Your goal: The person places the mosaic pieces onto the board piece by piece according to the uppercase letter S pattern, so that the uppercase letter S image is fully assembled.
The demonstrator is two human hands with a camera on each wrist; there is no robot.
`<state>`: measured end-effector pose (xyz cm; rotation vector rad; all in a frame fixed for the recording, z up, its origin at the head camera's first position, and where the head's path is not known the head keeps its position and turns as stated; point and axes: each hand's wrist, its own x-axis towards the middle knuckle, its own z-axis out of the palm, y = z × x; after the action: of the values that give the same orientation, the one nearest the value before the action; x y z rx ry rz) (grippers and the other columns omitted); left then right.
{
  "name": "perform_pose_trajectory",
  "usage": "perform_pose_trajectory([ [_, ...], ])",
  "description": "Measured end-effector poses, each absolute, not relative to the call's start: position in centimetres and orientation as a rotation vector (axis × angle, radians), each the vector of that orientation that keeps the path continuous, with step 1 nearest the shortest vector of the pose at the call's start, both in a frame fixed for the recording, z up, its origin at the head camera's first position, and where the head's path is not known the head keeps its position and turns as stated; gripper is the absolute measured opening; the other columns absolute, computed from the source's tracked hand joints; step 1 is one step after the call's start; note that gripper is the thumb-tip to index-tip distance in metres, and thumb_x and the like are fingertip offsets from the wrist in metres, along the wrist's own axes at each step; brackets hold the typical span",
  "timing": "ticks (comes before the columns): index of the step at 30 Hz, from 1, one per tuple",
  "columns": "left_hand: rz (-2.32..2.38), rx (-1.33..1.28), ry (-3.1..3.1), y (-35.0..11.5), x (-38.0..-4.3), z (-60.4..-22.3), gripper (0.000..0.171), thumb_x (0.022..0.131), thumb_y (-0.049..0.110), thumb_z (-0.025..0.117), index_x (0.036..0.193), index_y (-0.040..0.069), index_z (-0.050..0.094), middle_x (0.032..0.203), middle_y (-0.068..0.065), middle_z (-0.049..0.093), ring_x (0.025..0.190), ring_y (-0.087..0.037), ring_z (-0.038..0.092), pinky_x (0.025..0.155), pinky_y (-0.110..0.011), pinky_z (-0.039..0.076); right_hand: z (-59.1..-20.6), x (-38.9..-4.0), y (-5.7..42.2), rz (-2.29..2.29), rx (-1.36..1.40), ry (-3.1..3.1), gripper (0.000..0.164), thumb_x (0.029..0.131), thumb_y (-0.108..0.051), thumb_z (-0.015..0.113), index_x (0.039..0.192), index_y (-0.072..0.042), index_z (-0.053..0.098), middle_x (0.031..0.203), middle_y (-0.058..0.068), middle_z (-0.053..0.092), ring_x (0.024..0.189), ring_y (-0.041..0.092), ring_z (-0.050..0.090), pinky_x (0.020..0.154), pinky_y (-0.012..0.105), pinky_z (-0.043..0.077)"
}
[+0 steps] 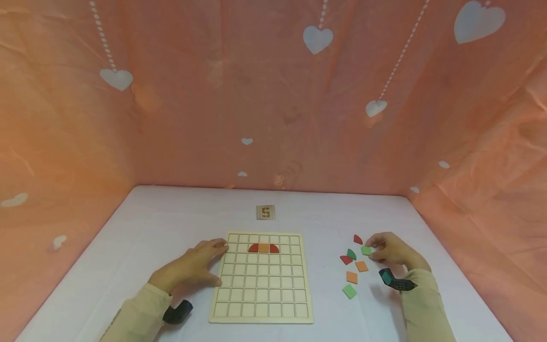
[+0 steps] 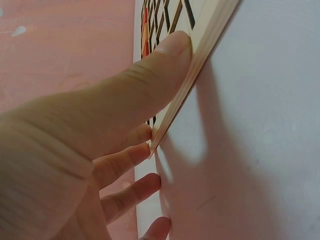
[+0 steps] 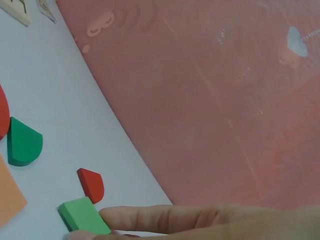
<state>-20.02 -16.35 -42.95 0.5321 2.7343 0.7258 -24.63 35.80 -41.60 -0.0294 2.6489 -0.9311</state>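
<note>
A wooden grid board [image 1: 261, 319] lies on the white table. In one of its upper rows an orange square tile [image 1: 264, 248] sits between two red quarter-circle tiles [image 1: 254, 248]. My left hand [image 1: 190, 266] rests at the board's left edge; its thumb [image 2: 172, 45] touches the rim and the other fingers spread apart. Over on the right, my right hand [image 1: 395, 250] pinches a light green square tile [image 3: 86, 216] between thumb and finger. Close by lie a red quarter-circle [image 1: 357, 239], a dark green quarter-circle [image 1: 351, 254] and another red quarter-circle [image 1: 346, 260].
Two orange squares [image 1: 352, 277] and a second light green square [image 1: 349, 291] lie nearer the table's front. Behind the board is a small pattern card [image 1: 266, 212] with an S-like figure. Orange cloth with white hearts [image 1: 318, 40] hangs around the table.
</note>
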Motion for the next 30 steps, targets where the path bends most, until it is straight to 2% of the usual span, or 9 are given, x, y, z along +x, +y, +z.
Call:
perform_pose_trajectory([
  [6,0.733,0.527,2.723,-16.2,-20.0,-42.8,0.088,0.072,0.028,0.089,0.147,0.003,0.051,0.161,-0.018,0.038,0.149,-0.044,0.032,0.118,-0.073,0.023,-40.9,-24.3,35.9,-0.934,-0.020,2.666,0.021,0.089,-0.009,0.074,0.110,-0.005,0.069,0.107,0.012,0.062,0.091,0.023,0.057,0.076,0.031,0.054],
  [13,0.715,0.517,2.728,-16.1,-20.1,-42.6,0.088,0.072,0.027,0.089,0.148,0.004,0.050,0.162,-0.017,0.037,0.150,-0.043,0.032,0.118,-0.072,0.023,-39.7,-24.6,35.0,-0.945,-0.139,2.726,0.024,0.090,-0.006,0.069,0.113,0.000,0.069,0.108,0.016,0.065,0.092,0.024,0.058,0.075,0.031,0.057],
  [20,0.716,0.515,2.722,-16.1,-20.1,-42.4,0.086,0.073,0.025,0.089,0.148,0.004,0.050,0.162,-0.018,0.037,0.150,-0.043,0.030,0.118,-0.073,0.023,-38.7,-24.8,33.3,-0.946,-0.171,2.765,0.024,0.090,-0.006,0.070,0.113,0.000,0.068,0.112,0.018,0.066,0.095,0.026,0.058,0.075,0.031,0.058],
  [26,0.715,0.530,2.726,-16.2,-19.8,-42.3,0.087,0.072,0.025,0.089,0.147,0.002,0.051,0.160,-0.019,0.038,0.148,-0.045,0.032,0.116,-0.074,0.025,-38.9,-25.0,32.1,-0.987,-0.224,2.793,0.026,0.090,-0.008,0.072,0.114,0.001,0.067,0.113,0.021,0.066,0.089,0.023,0.059,0.072,0.034,0.058],
  [30,0.724,0.527,2.720,-16.2,-19.8,-42.3,0.087,0.072,0.025,0.089,0.147,0.003,0.051,0.161,-0.019,0.038,0.149,-0.045,0.031,0.117,-0.074,0.023,-39.0,-25.1,31.6,-1.006,-0.229,2.829,0.026,0.091,-0.008,0.072,0.115,0.002,0.067,0.114,0.022,0.067,0.083,0.022,0.059,0.066,0.029,0.054],
])
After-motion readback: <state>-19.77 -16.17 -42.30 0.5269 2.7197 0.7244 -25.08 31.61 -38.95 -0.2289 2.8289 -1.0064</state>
